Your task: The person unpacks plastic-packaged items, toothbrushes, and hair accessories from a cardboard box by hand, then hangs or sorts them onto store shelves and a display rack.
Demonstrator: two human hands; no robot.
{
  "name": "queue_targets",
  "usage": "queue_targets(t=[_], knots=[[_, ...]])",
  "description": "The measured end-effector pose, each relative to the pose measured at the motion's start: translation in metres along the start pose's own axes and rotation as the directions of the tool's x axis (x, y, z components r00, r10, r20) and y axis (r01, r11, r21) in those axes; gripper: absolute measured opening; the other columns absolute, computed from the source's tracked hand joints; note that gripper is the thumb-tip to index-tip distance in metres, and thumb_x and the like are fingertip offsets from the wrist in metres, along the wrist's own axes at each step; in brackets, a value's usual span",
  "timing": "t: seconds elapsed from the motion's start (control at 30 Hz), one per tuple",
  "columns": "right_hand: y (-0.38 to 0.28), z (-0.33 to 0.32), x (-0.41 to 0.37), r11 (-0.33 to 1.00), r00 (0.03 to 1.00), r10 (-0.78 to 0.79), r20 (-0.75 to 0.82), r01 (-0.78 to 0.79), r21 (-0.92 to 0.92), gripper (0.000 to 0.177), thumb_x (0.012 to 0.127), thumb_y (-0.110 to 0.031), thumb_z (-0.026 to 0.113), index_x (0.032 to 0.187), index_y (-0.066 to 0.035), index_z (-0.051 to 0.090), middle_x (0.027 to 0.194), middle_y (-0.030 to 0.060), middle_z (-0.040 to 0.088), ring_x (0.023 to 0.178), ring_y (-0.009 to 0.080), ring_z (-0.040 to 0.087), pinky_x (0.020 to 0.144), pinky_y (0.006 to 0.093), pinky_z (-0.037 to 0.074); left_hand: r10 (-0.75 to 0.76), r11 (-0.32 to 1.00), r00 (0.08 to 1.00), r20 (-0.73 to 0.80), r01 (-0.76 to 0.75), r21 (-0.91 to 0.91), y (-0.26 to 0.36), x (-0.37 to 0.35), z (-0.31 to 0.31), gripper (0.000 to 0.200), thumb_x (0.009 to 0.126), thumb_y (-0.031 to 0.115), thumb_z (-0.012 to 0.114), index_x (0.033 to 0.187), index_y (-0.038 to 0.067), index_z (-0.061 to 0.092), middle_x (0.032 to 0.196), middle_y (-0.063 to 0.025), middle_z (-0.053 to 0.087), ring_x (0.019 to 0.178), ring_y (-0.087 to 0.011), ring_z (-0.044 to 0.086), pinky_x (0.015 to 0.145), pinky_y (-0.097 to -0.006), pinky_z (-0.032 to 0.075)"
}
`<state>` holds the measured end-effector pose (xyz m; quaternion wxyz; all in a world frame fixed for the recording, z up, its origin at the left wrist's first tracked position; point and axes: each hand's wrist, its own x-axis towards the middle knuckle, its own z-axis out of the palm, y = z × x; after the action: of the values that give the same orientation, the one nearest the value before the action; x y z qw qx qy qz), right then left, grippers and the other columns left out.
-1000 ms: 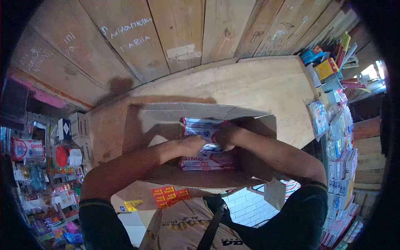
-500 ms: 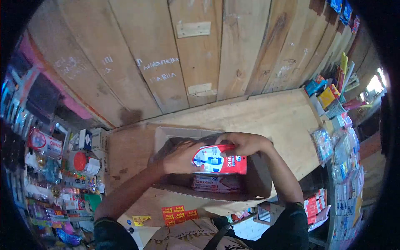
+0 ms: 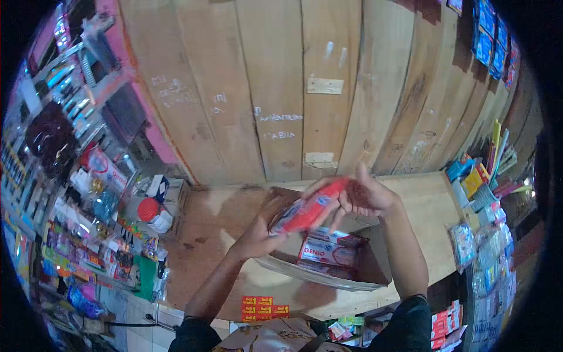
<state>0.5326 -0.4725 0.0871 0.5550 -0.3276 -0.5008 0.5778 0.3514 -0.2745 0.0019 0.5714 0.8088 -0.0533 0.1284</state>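
A red and white packet (image 3: 308, 210) is lifted above an open cardboard box (image 3: 319, 276). My left hand (image 3: 261, 232) grips the packet's lower left end. My right hand (image 3: 360, 196) holds its upper right end with the fingers spread around it. Inside the box lie more red and white packets (image 3: 328, 249) printed GENIO, stacked flat. The box stands on a wooden counter (image 3: 217, 223) in front of a plank wall (image 3: 305, 88).
Shelves of packaged goods (image 3: 76, 193) fill the left side, with a red-lidded jar (image 3: 149, 211) and small boxes at the counter's left end. Pens, packets and hanging sachets (image 3: 481, 193) crowd the right end. Red and yellow stickers (image 3: 264, 308) mark the counter's front.
Both hands have lifted one packet out of the box and raised it, tilting it from flat to slanted. The view has swung upward toward the wall.
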Motion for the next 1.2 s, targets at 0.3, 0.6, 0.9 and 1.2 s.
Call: queue_targets(t=[0.3,0.6,0.9,1.2], knots=[[-0.018,0.082,0.122,0.806,0.871,-0.055,-0.489,-0.250,-0.536,0.031,0.092,-0.024,0.066,0.111,0.001,0.063,0.072,-0.0020,0.064,0.060,0.0064,0.054,0.057,0.0206,0.042,-0.095,0.940,0.945,-0.313,-0.019,-0.341,0.011,-0.065,-0.045,0.031,0.097,0.022,0.056,0.117,-0.002,0.057,0.101,-0.0047,0.065,0.094,-0.0109,0.060,0.082,-0.0297,0.049],[0.054,0.071,0.284,0.937,0.954,-0.201,-0.224,0.121,-0.327,0.032,0.096,-0.021,0.060,0.120,-0.001,0.058,0.103,0.0027,0.066,0.088,0.0067,0.060,0.077,0.0229,0.049,-0.217,0.947,0.765,-0.606,0.013,-0.322,0.003,-0.114,-0.124,0.030,0.099,0.020,0.053,0.118,-0.002,0.053,0.105,-0.0065,0.065,0.094,-0.0111,0.061,0.080,-0.0306,0.051],[0.106,0.068,0.445,0.972,0.976,-0.220,-0.009,0.218,-0.085,0.034,0.097,-0.027,0.058,0.120,-0.003,0.058,0.105,0.0039,0.065,0.097,0.0105,0.058,0.088,0.0288,0.047,-0.149,0.977,0.540,-0.828,0.207,-0.041,-0.035,-0.134,-0.210,0.031,0.096,0.023,0.058,0.114,-0.002,0.057,0.099,-0.0087,0.068,0.088,-0.0158,0.065,0.076,-0.0326,0.053],[0.128,0.055,0.576,0.931,0.935,-0.356,0.000,0.354,-0.085,0.038,0.094,-0.037,0.061,0.111,-0.003,0.062,0.098,0.0020,0.062,0.094,0.0106,0.055,0.084,0.0285,0.045,-0.283,0.955,0.362,-0.888,0.191,-0.227,-0.078,-0.145,-0.273,0.032,0.097,0.027,0.056,0.114,-0.001,0.058,0.093,-0.0097,0.068,0.073,-0.0138,0.066,0.059,-0.0276,0.053]])
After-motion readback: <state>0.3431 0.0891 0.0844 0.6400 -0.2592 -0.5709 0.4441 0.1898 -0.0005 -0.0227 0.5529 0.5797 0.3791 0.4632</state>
